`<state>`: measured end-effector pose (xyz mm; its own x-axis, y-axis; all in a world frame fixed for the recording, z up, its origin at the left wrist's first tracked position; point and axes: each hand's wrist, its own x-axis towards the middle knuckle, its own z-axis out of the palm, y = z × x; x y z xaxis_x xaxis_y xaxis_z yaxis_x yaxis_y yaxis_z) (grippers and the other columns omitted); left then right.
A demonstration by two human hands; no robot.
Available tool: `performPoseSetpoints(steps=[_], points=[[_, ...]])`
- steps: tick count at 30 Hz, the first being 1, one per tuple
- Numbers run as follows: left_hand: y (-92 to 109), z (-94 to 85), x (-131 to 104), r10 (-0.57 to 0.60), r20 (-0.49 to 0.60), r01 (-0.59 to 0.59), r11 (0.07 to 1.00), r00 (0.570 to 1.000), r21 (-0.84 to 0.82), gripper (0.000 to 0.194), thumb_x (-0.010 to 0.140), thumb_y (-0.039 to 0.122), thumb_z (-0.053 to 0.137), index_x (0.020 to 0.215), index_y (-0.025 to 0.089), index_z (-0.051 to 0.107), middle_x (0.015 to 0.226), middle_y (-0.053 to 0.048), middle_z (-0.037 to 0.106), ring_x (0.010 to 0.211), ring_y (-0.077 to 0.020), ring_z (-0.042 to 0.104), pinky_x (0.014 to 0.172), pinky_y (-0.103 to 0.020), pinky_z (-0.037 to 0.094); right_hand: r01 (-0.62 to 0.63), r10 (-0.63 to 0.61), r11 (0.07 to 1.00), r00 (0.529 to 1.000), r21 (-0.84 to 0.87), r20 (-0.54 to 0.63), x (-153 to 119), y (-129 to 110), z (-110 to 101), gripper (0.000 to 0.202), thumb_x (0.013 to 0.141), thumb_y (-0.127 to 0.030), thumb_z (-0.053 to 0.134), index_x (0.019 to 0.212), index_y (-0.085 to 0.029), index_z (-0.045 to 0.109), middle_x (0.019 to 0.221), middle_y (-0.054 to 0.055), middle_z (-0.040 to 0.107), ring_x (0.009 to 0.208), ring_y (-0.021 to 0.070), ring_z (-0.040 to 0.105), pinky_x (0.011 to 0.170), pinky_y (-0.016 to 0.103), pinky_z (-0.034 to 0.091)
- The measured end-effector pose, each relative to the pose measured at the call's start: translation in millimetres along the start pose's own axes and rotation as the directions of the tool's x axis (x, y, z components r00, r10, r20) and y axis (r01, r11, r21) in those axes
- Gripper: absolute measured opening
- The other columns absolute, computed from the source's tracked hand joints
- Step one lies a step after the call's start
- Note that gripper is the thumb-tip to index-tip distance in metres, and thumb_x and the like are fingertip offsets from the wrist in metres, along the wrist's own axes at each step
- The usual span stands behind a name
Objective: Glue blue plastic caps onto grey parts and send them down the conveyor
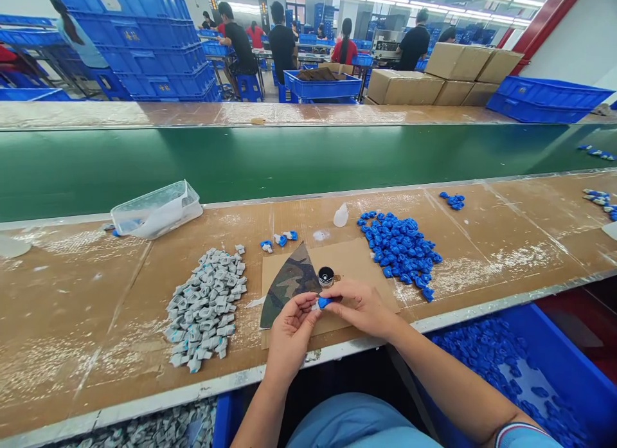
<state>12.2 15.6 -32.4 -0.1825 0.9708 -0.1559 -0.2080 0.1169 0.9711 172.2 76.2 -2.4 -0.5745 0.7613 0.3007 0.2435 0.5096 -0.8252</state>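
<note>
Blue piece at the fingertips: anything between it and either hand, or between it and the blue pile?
Nothing visible separates the blue piece from the left hand or right hand; both touch it. Toward the blue pile, the right hand itself partly intervenes, then flat cardboard.

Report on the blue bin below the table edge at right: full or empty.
Neither: partly filled. Blue pieces lie across much of the bin, but a pale patch shows among them.

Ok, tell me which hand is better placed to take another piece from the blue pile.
Right, I'd judge. The right hand has the blue pile on its side; the left hand is nearer the grey pile. Both hold a small blue-and-grey piece.
</note>
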Motion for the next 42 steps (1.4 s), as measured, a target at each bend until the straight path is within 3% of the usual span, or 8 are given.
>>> performPoseSetpoints(steps=[8,16,21,25,33,36,40,42], points=[[-2,-0.9,-1,0.016,0.034,-0.016,1.0,0.999,0.007,0.029,0.067,0.03,0.073,0.092,0.018,0.065,0.086,-0.006,0.071,0.085,-0.0172,0.067,0.079,-0.03,0.055,0.014,-0.011,0.999,0.996,-0.037,0.09,1,4,-7,0.018,0.087,-0.034,0.063,0.09,-0.021,0.075,0.078,0.005,0.073,0.074,0.0156,0.067,0.069,0.027,0.053],[6,3.1,1,-0.041,-0.011,0.041,0.999,0.999,0.007,0.033,0.065,0.035,0.075,0.091,0.017,0.064,0.08,-0.004,0.069,0.077,-0.016,0.066,0.074,-0.03,0.056,-0.076,0.08,0.996,0.994,0.042,-0.081,-9,10,10,0.019,0.085,-0.037,0.065,0.094,-0.023,0.075,0.085,0.004,0.075,0.075,0.0157,0.069,0.07,0.027,0.055],[19,-16.0,31,0.036,-0.071,-0.025,0.988,0.997,0.152,0.038,0.063,0.043,0.075,0.087,0.017,0.065,0.081,-0.005,0.07,0.072,-0.016,0.065,0.069,-0.031,0.056,-0.159,0.115,0.971,0.965,-0.176,-0.234,-20,21,-21,0.019,0.087,-0.03,0.059,0.098,-0.022,0.072,0.082,0.004,0.073,0.07,0.0159,0.066,0.067,0.028,0.055],[23,-33.8,75,0.13,-0.154,-0.069,0.935,0.98,0.347,0.034,0.062,0.041,0.072,0.083,0.016,0.064,0.074,-0.005,0.069,0.068,-0.0172,0.066,0.067,-0.033,0.056,-0.332,0.133,0.814,0.906,-0.477,-0.402,-38,43,-59,0.02,0.087,-0.023,0.051,0.092,-0.023,0.071,0.085,0.006,0.071,0.073,0.0191,0.066,0.069,0.032,0.055],[28,-39.6,92,0.289,-0.24,-0.109,0.818,0.927,0.565,0.023,0.07,0.015,0.056,0.092,0.018,0.062,0.094,-0.009,0.069,0.08,-0.0198,0.067,0.08,-0.038,0.053,-0.234,0.157,0.723,0.972,-0.65,-0.175,-46,63,-83,0.024,0.083,-0.017,0.046,0.093,-0.024,0.067,0.095,0.007,0.067,0.085,0.0223,0.066,0.076,0.034,0.055],[35,-54.6,75,0.393,-0.239,-0.104,0.678,0.888,0.727,0.022,0.07,0.013,0.053,0.09,0.019,0.063,0.095,-0.01,0.068,0.09,-0.0253,0.062,0.09,-0.046,0.045,-0.235,0.194,0.693,0.971,-0.682,-0.138,-46,62,-87,0.026,0.082,-0.017,0.047,0.098,-0.024,0.067,0.093,0.008,0.064,0.08,0.0218,0.066,0.072,0.033,0.055],[41,-77.3,61,0.469,-0.093,-0.007,0.207,0.878,0.978,0.018,0.073,0.013,0.048,0.082,0.019,0.063,0.084,-0.012,0.067,0.086,-0.029,0.058,0.085,-0.046,0.041,-0.229,0.224,0.66,0.969,-0.715,-0.105,-45,62,-87,0.023,0.082,-0.016,0.049,0.095,-0.023,0.067,0.094,0.008,0.064,0.079,0.021,0.066,0.07,0.032,0.055],[40,-81.8,59,0.442,-0.036,0.005,0.071,0.896,0.997,0.022,0.076,0.011,0.043,0.079,0.018,0.064,0.08,-0.013,0.067,0.081,-0.0287,0.056,0.08,-0.044,0.04,-0.229,0.24,0.652,0.967,-0.723,-0.089,-44,62,-86,0.022,0.08,-0.015,0.05,0.092,-0.023,0.066,0.095,0.007,0.064,0.079,0.0207,0.066,0.069,0.031,0.054]])
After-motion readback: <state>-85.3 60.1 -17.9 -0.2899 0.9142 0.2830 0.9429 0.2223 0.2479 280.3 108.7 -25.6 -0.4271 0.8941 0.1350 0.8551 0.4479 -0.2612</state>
